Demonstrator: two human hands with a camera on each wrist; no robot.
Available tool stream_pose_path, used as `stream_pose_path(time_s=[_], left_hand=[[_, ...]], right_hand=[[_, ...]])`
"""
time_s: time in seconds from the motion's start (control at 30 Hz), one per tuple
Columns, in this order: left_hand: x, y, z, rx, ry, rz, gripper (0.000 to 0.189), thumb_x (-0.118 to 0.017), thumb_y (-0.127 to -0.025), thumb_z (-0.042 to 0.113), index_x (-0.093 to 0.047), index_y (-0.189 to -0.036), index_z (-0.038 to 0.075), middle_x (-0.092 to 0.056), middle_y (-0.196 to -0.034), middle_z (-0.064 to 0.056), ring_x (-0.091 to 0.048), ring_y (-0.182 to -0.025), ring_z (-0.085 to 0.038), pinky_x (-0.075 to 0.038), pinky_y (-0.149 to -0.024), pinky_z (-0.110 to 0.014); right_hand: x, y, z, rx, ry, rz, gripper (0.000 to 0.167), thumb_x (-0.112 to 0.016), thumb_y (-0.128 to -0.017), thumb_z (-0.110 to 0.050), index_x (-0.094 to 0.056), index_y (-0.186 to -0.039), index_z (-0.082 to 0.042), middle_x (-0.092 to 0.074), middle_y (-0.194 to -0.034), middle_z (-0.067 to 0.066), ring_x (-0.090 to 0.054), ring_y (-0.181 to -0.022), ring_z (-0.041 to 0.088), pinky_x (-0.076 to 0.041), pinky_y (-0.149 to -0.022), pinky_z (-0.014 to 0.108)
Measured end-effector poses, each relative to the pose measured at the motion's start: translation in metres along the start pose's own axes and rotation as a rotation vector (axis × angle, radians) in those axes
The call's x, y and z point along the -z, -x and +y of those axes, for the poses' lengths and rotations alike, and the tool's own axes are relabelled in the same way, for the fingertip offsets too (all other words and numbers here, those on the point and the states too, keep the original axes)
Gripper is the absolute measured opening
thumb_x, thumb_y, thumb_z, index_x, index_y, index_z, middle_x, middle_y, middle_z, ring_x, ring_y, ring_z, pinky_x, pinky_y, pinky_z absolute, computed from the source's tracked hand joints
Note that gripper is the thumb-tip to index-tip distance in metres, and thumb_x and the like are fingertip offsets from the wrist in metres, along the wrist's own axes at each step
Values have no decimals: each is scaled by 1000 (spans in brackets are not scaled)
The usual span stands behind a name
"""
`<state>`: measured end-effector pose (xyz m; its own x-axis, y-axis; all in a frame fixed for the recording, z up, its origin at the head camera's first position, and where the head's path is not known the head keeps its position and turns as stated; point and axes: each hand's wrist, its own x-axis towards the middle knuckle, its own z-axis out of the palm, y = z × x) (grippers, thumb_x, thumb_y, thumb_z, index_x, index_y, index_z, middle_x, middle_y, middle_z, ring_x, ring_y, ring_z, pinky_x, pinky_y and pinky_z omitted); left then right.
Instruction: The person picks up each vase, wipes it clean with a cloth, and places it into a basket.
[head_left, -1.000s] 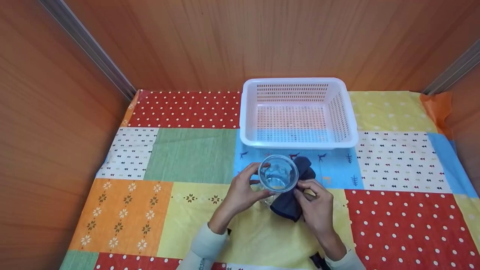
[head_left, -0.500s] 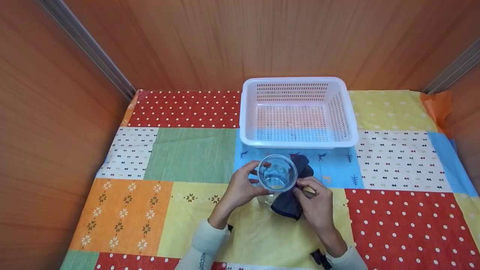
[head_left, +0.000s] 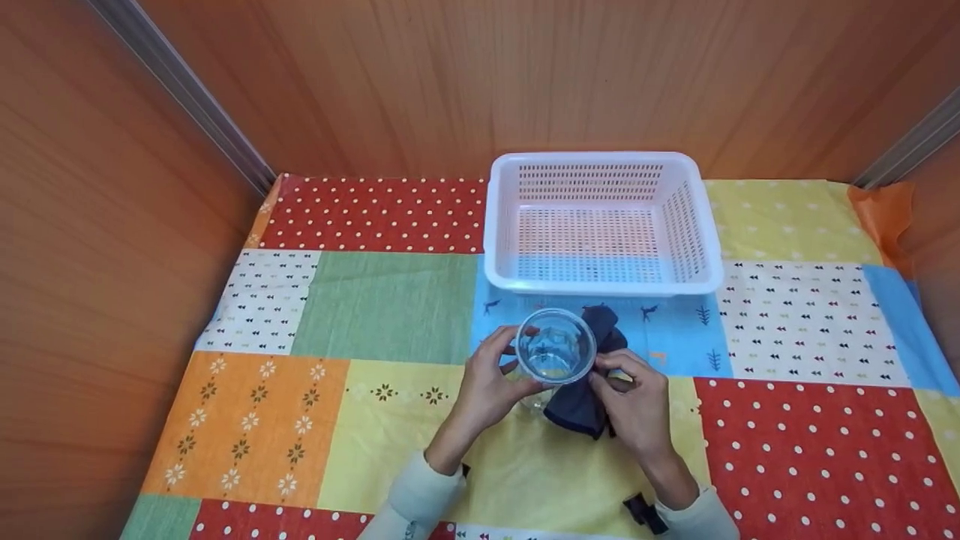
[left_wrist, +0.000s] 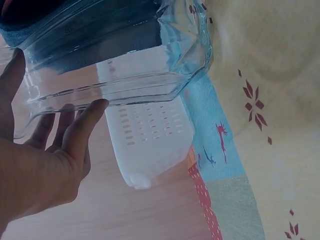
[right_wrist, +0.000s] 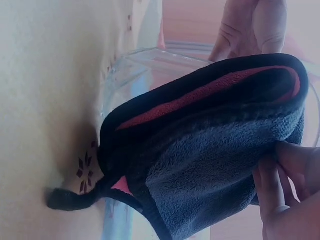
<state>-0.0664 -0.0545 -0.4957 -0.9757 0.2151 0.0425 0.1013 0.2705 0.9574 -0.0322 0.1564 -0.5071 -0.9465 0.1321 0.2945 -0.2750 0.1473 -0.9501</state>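
A clear glass jar (head_left: 556, 347) stands upright over the yellow patch, its round mouth facing the head camera. My left hand (head_left: 491, 379) holds it near the rim from the left, thumb in front and fingers behind. In the left wrist view the jar (left_wrist: 125, 75) shows ribbed walls and a faceted lower end close over the cloth. My right hand (head_left: 636, 401) pinches a folded dark grey cleaning cloth (head_left: 577, 409) between thumb and fingers against the jar's right side. The cloth (right_wrist: 210, 165) has black edging, a pinkish inner face and a hanging loop.
A white perforated plastic basket (head_left: 604, 286) stands just beyond the hands by the wooden back wall (head_left: 420, 82). A patchwork tablecloth (head_left: 397, 307) covers the table, and wooden side walls (head_left: 97, 247) bound it left and right.
The jar and both hands stay nearly in place. The upper part of the grey cloth shifts slightly left against the jar. The whole head view moves a little.
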Motion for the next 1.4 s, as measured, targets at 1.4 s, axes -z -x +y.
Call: stream_pose_path(time_s=[1.4], left_hand=[[-3,-1,-1,-11,34,1,62,-93,-77,2,-67,-133,6,-64,-133,-20,-61,-111,-38,-59,-96,-59]], right_hand=[[10,2,29,-139,234,-124,20,-75,-82,22,-73,-90,4,-72,-95,15,-72,-93,13,-61,-78,20]])
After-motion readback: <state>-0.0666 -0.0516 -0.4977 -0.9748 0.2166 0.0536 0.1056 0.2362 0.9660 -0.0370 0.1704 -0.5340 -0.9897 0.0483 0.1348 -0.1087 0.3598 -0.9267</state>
